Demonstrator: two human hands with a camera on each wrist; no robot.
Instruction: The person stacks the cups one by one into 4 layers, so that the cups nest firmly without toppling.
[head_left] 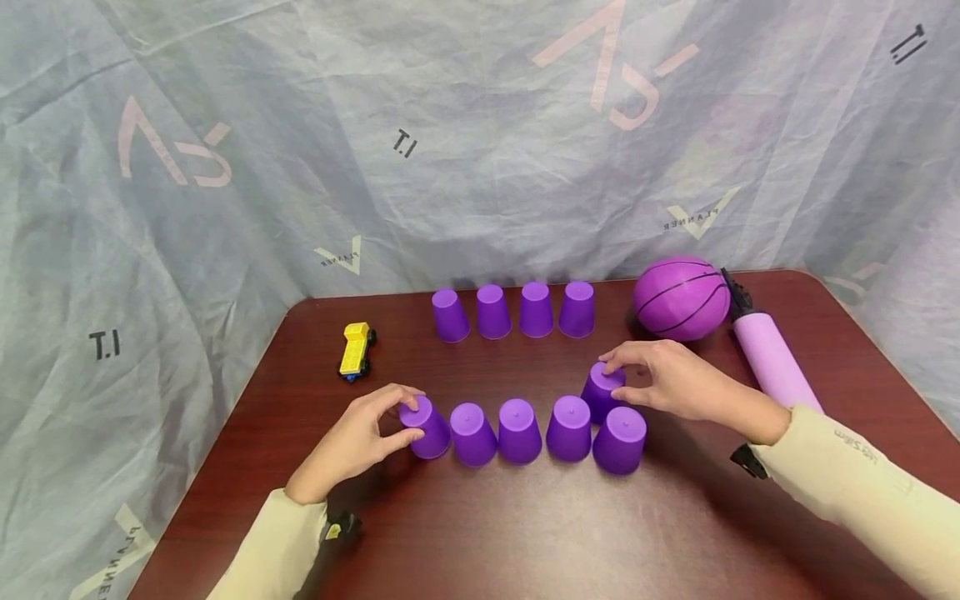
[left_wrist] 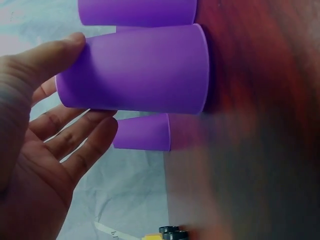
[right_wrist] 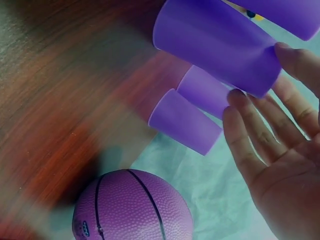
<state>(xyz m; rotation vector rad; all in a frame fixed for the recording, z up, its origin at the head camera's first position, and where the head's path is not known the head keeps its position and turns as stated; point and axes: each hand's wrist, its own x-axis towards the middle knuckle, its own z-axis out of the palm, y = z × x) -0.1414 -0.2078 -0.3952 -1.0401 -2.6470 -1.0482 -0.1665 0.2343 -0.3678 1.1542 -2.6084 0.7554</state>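
Upside-down purple cups stand in a curved near row on the table (head_left: 525, 533). My left hand (head_left: 360, 433) holds the leftmost cup (head_left: 429, 433) near its base, thumb on the near side and fingers over the top; the left wrist view shows this cup (left_wrist: 140, 70) from the side. At the row's right end, my right hand (head_left: 671, 379) grips another inverted cup (head_left: 602, 398) by its upper part. That cup sits just behind the rightmost near cup (head_left: 619, 446), which partly hides it. Between the hands are more cups, among them a middle one (head_left: 519, 433).
A back row of inverted purple cups (head_left: 536, 310) lines the far edge. A purple basketball (head_left: 681, 298) lies at the back right beside a pink pump (head_left: 776, 358). On the left stands a yellow toy truck (head_left: 355, 350). Grey printed cloth (head_left: 465, 200) hangs behind the table.
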